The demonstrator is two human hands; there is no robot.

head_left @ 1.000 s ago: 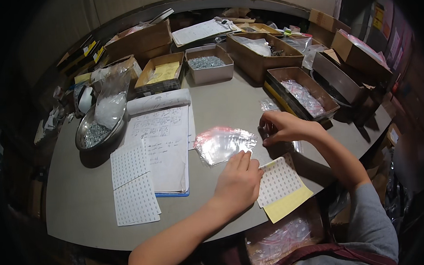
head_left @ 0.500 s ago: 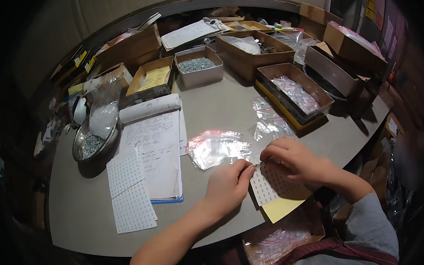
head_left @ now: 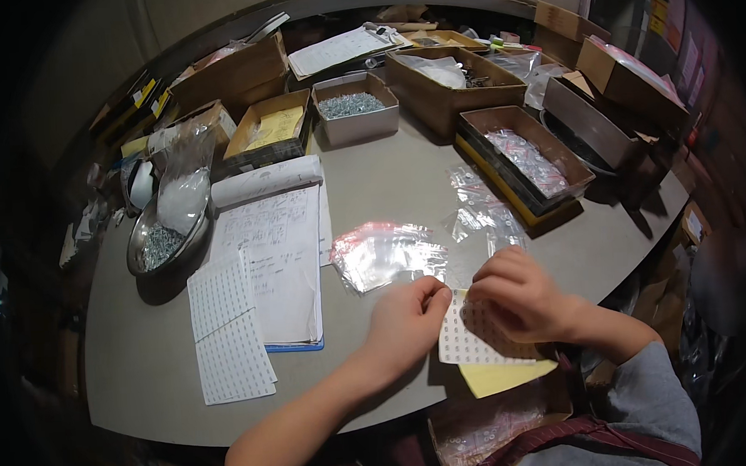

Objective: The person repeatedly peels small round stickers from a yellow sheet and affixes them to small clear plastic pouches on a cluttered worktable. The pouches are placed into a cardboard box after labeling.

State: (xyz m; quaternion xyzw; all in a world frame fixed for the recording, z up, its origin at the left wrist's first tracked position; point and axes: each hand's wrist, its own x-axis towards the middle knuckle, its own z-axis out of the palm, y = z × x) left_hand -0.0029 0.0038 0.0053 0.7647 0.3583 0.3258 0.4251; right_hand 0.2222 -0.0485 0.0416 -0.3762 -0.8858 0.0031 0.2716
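My left hand (head_left: 406, 319) pinches the upper left corner of a white sticker sheet (head_left: 459, 346) between thumb and fingers. Rows of small printed marks cover the sheet, and a yellow sheet (head_left: 503, 379) shows under its lower edge. Over the sheet's upper right part, my right hand (head_left: 521, 297) is closed with curled fingers; its fingertips are partly hidden, so anything small in them cannot be made out. Just beyond my hands lies a fanned pile of clear zip bags (head_left: 386, 253) with red edges. More small bags (head_left: 482, 203) are scattered to its right.
A notepad (head_left: 283, 262) and more sticker sheets (head_left: 227, 331) lie left, beside a metal bowl of small hardware (head_left: 161, 246). Boxes line the back, including a white one of metal pieces (head_left: 356, 125) and one with filled bags (head_left: 528, 155). Below the table edge sits another box (head_left: 490, 428).
My right hand has drawn slightly away from my left, to the right. The sticker sheet has turned a little in my left hand's grip, and the yellow sheet under it has shifted.
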